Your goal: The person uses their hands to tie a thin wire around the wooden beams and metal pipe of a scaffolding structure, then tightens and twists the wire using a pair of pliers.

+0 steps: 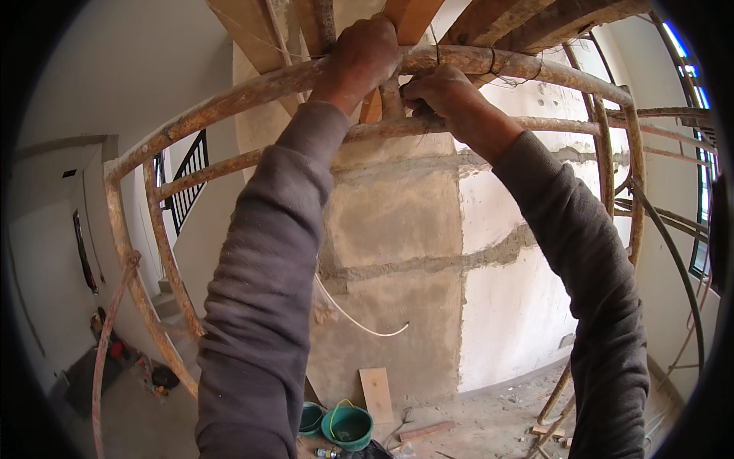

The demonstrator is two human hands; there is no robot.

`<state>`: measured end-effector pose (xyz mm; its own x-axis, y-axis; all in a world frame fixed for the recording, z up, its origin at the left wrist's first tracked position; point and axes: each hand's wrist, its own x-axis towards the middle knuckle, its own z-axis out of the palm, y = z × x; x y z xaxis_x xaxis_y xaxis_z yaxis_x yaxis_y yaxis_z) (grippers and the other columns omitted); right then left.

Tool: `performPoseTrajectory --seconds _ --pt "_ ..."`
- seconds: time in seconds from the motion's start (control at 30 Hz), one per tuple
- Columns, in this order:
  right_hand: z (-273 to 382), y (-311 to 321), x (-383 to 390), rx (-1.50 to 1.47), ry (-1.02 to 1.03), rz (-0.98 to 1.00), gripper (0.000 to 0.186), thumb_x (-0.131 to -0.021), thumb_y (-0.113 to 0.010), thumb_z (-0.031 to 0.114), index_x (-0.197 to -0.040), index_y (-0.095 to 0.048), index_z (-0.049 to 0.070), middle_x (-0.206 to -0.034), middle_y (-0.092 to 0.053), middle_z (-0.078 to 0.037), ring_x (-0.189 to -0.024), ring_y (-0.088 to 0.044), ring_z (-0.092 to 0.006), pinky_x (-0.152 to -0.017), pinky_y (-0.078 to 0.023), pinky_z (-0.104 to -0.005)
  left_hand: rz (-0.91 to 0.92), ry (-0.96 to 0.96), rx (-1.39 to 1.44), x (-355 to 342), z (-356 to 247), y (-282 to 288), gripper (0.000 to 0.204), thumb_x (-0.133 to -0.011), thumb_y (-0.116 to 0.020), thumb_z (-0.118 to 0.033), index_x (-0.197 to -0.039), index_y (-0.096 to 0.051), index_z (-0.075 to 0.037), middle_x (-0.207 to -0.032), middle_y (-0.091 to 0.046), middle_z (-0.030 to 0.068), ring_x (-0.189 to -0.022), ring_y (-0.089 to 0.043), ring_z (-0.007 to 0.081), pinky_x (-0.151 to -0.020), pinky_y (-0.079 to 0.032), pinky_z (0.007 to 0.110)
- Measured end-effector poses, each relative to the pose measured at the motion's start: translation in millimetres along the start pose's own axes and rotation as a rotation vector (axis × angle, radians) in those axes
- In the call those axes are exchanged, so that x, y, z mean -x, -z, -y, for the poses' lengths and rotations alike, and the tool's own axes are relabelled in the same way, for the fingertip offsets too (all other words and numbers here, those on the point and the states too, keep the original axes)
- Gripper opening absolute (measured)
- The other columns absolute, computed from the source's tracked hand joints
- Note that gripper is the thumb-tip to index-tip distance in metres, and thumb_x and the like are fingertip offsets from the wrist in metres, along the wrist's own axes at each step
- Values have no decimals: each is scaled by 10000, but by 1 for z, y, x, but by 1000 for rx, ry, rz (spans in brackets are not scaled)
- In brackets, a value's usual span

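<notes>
From my remote seat, I watch two arms in dusty grey-brown knit sleeves reach up and forward. The left hand [363, 61], back toward me, lies bent over the upper rail, a thick, rust-brown curved metal tube [252, 88] of the scaffold frame that arches across the top of my view; its fingers go out of sight behind it, so I cannot tell how tightly they close. Between the hands a short rusty metal upright [392, 99] links that tube to the thinner rust-stained lower rail [558, 125]. The right hand [449, 93] sits just under the upper rail, wrist angled inward, fingers curled toward the upright; what they grip, if anything, I cannot tell. A thin dark wire loop [438, 47] circles the rail just above this hand.

Far below, I see a small teal plastic bucket [312, 433], partly behind the left sleeve, then a wider teal plastic bucket [350, 446] with a yellow handle. Their contents are unclear. By them lies a small pale bottle [326, 453], its markings too small to read.
</notes>
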<state>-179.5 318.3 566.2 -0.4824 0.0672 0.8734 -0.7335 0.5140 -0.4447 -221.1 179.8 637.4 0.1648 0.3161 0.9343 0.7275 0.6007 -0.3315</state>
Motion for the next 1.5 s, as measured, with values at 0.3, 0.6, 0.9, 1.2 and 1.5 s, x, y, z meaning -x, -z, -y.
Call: performPoseTrajectory --seconds 0.3,0.6,0.9,1.2,1.5 --pt "-4 8 -11 10 8 -16 180 -780 -767 99 -727 -662 -38 -733 -645 -85 -654 -636 -171 -569 -556 -345 -657 -236 -10 61 -37 3 92 -857 -570 -55 -913 -615 3 -831 -598 135 -727 -618 339 -670 -500 448" --pt "-21 24 -4 570 655 79 156 -736 -752 18 -871 -687 -24 -826 -687 -109 -722 -682 -210 -642 -561 -320 -425 88 408 100 -17 -24 147 -873 -633 -128 -986 -700 -62 -772 -615 85 -702 -646 166 -645 -503 327" --pt "-9 42 -5 737 1111 215 254 -671 -806 1 -889 -678 28 -784 -662 -79 -710 -663 -214 -639 -560 -320 -250 -139 2 100 -31 -2 215 -795 -672 -96 -1002 -724 -70 -850 -641 165 -724 -669 337 -670 -538 435" --pt "19 22 25 -109 -17 76 64 -808 -674 41 -780 -637 -2 -767 -617 -69 -671 -620 -158 -631 -581 -315 -156 -265 -157 73 -43 -3 28 -768 -654 5 -762 -672 25 -943 -628 218 -747 -681 357 -665 -567 440" --pt "21 34 29 265 328 -491 263 -841 -604 115 -1075 -629 -1 -795 -692 -131 -643 -628 -115 -613 -518 -284 -260 -459 -270 82 -32 -14 73 -767 -654 23 -827 -617 6 -935 -574 138 -739 -684 301 -651 -591 382"
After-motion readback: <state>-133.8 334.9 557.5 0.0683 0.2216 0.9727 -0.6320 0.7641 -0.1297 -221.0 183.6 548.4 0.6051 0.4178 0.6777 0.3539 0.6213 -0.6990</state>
